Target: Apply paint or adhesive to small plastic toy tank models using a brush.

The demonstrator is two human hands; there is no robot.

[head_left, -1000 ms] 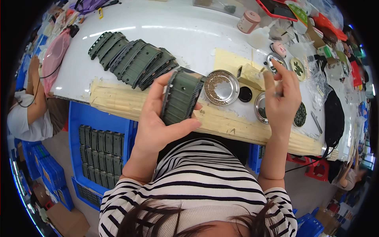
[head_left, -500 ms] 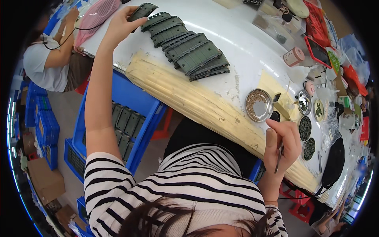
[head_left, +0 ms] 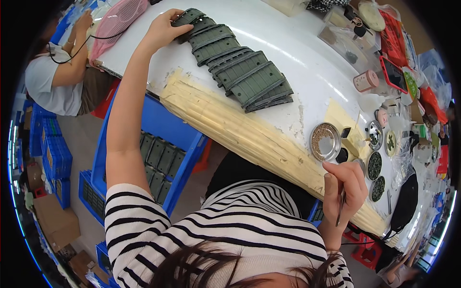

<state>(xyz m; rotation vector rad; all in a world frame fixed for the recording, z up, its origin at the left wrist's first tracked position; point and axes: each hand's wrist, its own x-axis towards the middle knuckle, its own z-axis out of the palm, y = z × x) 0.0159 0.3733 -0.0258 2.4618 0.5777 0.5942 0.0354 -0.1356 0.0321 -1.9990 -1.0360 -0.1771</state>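
Note:
My left hand (head_left: 165, 31) reaches to the far left end of a row of dark green ribbed plastic housings (head_left: 245, 74), which overlap across the white tabletop. Its thumb and fingers are closed on the end housing (head_left: 190, 17), which touches or overlaps its neighbour. Close to the table's front edge, my right hand (head_left: 345, 189) is curled around a thin metal tool (head_left: 341, 209) that looks like tweezers. Just beyond that hand is a round metal dish (head_left: 325, 142) with small brass-coloured pieces in it.
Yellow tape covers the table's front edge (head_left: 240, 132). Small dishes of dark green bits (head_left: 374, 165) stand at the right, near a black pouch (head_left: 406, 199). A blue crate (head_left: 185, 180) below left holds more housings. Another person (head_left: 55, 72) sits at the left.
My left hand has brought the housing down onto the end of the row; before, it was held tilted there. The whole view has shifted slightly. My right hand keeps its hold.

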